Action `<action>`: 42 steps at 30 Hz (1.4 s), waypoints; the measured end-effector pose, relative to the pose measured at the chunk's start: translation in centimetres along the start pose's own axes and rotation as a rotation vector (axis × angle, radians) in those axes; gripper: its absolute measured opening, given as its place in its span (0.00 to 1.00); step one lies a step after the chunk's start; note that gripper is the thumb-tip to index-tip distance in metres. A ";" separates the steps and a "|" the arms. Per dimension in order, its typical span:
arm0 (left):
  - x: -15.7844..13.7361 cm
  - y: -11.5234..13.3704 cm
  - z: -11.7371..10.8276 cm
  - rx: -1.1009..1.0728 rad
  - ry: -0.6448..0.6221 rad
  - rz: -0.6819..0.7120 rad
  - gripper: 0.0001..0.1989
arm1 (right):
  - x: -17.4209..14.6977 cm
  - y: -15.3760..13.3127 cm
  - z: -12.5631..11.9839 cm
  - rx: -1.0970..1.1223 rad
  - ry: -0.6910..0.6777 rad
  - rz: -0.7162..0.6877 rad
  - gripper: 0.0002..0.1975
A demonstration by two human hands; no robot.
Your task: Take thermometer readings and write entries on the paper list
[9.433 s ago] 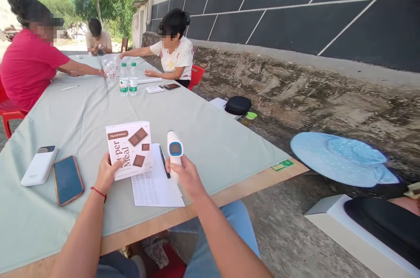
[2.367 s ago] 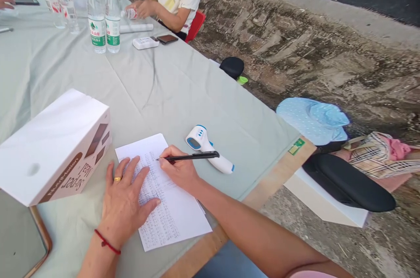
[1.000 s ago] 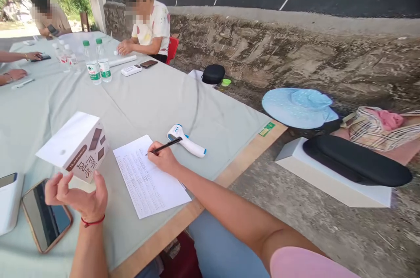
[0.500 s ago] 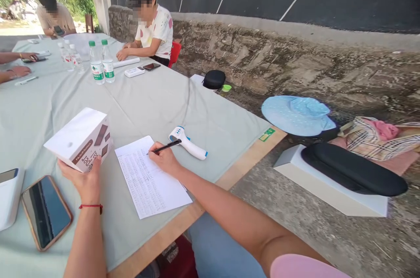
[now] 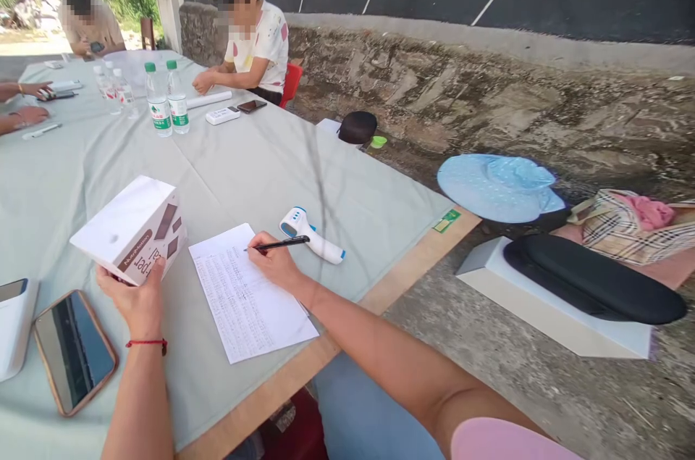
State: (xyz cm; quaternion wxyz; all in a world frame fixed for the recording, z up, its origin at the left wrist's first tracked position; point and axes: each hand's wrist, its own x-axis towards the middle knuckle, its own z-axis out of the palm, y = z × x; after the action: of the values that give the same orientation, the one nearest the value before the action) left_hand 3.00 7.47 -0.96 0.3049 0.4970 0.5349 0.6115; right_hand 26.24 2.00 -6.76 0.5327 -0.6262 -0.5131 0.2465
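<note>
My left hand [image 5: 135, 297] grips the lower end of a white and brown printed box [image 5: 127, 224], tilted up off the tablecloth. The thumb lies on its printed side. In my right hand [image 5: 274, 264] is a black pen [image 5: 285, 243], its tip at the upper part of a sheet of paper [image 5: 253, 300] filled with rows of handwriting. The hand rests on the sheet's right side. Just beyond it lies a white and blue infrared thermometer [image 5: 312, 234]. Left of my left forearm are a smartphone [image 5: 76, 351] in a brown case and a white device [image 5: 16, 326], cut off by the frame.
Several water bottles [image 5: 157, 101] stand farther back on the table [image 5: 244, 163], near a white device [image 5: 223, 115] and a dark phone [image 5: 252, 106]. Other people sit around it. On the ground at right are a blue hat [image 5: 496, 188] and a black case [image 5: 591, 279] on a white box.
The pen has tipped to a flatter angle in my right hand, its tip still near the top of the sheet. My left hand and the box are almost unmoved. The view has shifted slightly.
</note>
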 end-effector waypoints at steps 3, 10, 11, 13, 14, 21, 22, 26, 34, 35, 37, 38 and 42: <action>0.0 -0.3 0.0 -0.031 0.086 -0.020 0.42 | 0.4 0.5 -0.8 -0.129 0.015 -0.218 0.07; 0.1 1.1 -0.3 -0.439 0.034 -0.182 0.27 | 0.8 -0.2 -3.7 -0.611 -0.097 -0.428 0.24; 0.0 1.3 -0.3 -0.479 -0.023 -0.236 0.27 | 0.5 -0.5 -4.5 -0.669 -0.021 -0.384 0.24; -0.5 1.6 -0.4 -0.524 -0.131 -0.311 0.28 | -0.1 -0.9 -6.3 -0.793 0.169 -0.204 0.20; -0.8 1.6 -0.3 -0.536 -0.187 -0.336 0.29 | -0.3 -0.9 -7.1 -0.854 0.216 -0.076 0.20; -2.5 1.4 -0.2 -0.374 -0.399 -0.454 0.36 | -1.9 -2.0 -8.0 -0.517 0.101 0.288 0.13; -2.6 1.3 -0.3 -0.338 -0.401 -0.444 0.36 | -2.5 -3.0 -7.4 -0.333 0.141 0.241 0.12; -2.5 0.9 -0.8 -0.266 -0.423 -0.368 0.35 | -5.8 -8.8 -4.2 0.399 0.129 0.048 0.12; -2.4 0.9 -1.1 -0.206 -0.442 -0.286 0.33 | -7.1 -13.7 2.0 0.677 -0.177 0.134 0.18; -2.4 1.0 -1.1 -0.214 -0.444 -0.284 0.33 | -6.8 -13.5 2.5 0.689 -0.159 0.160 0.19; -2.6 1.2 -1.2 -0.239 -0.451 -0.284 0.33 | -6.4 -13.0 3.3 0.697 -0.139 0.196 0.21; -2.6 1.3 -1.2 -0.252 -0.454 -0.289 0.33 | -6.3 -12.8 3.6 0.691 -0.138 0.205 0.21; -2.8 1.4 -1.4 -0.268 -0.447 -0.310 0.33 | -6.2 -12.8 4.1 0.697 -0.145 0.225 0.22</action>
State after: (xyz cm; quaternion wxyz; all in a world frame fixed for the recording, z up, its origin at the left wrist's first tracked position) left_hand 2.78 4.12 -0.31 0.5679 0.4869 0.4385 0.4981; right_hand 15.73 -3.11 2.29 0.6458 -0.4408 -0.3627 0.5070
